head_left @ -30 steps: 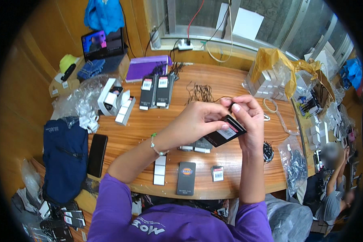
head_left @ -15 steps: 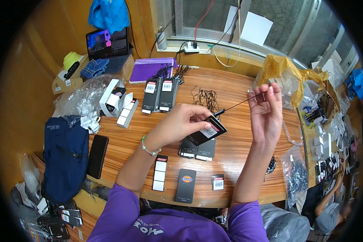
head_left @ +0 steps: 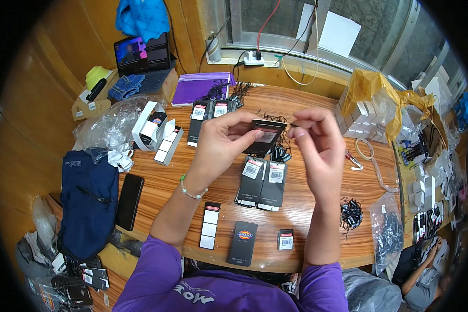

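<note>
A: Hands, from where I stand?
B: Two. Left hand (head_left: 218,139): one, thumb and fingers pinched on a dark tag (head_left: 274,131), tilted; single or layered, I cannot tell. Right hand (head_left: 321,152): one, fingers curled, thumb tip near the fingertips, a narrow gap; whether a cord sits between them, I cannot tell.
A: Position of the tag?
B: Raised above the surface (head_left: 297,213), between both hands, right fingertips just beside it.
A: Stacks?
B: Four. Two central stacks (head_left: 250,188), side by side, barcode labels up; two rear stacks (head_left: 193,134), also side by side, partly behind the left hand. Tags per stack: not countable.
A: Front row?
B: Three pieces, apart: one narrow strip (head_left: 209,229) with three white panels; one emblem card (head_left: 243,243), dark; one small square tag (head_left: 285,240), barcode up.
A: Cords?
B: One dark bundle (head_left: 351,213), right of the right forearm; one clear bag (head_left: 386,231) of cords beside it.
A: Left side?
B: One black phone (head_left: 130,202); one navy bag (head_left: 88,208) beside it.
A: Rear?
B: One purple folder (head_left: 198,91).
</note>
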A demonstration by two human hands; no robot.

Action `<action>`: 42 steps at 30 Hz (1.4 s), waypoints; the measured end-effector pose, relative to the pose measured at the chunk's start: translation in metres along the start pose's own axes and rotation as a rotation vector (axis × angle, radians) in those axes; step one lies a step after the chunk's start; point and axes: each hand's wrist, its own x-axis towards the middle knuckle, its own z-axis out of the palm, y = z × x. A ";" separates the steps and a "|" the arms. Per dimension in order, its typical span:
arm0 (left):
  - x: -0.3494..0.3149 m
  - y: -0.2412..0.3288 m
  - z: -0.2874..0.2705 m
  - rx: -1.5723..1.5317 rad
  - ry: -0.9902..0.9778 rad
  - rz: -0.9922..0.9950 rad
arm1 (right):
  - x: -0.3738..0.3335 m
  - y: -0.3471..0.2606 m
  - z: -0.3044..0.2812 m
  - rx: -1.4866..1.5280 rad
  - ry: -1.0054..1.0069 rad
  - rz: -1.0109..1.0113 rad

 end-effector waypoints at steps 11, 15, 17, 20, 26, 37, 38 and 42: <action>-0.005 0.006 0.009 -0.016 0.014 0.009 | -0.003 0.014 0.014 -0.318 0.015 -0.177; -0.007 0.007 0.011 -0.031 0.023 0.008 | -0.002 0.016 0.016 -0.342 0.019 -0.205; -0.007 0.007 0.011 -0.025 0.024 0.015 | -0.002 0.015 0.016 -0.345 0.011 -0.197; -0.007 0.006 0.011 -0.011 0.019 0.024 | -0.002 0.015 0.018 -0.348 0.017 -0.206; -0.006 0.008 0.013 0.035 0.023 0.034 | -0.002 0.018 0.022 -0.430 0.027 -0.296; -0.012 0.003 0.019 0.157 0.071 0.125 | -0.006 0.022 0.023 -0.351 0.075 -0.195; -0.012 0.005 0.019 0.155 0.069 0.135 | -0.005 0.022 0.021 -0.328 0.068 -0.174; -0.010 0.006 0.016 0.182 0.066 0.161 | 0.000 0.021 0.012 -0.013 -0.009 0.063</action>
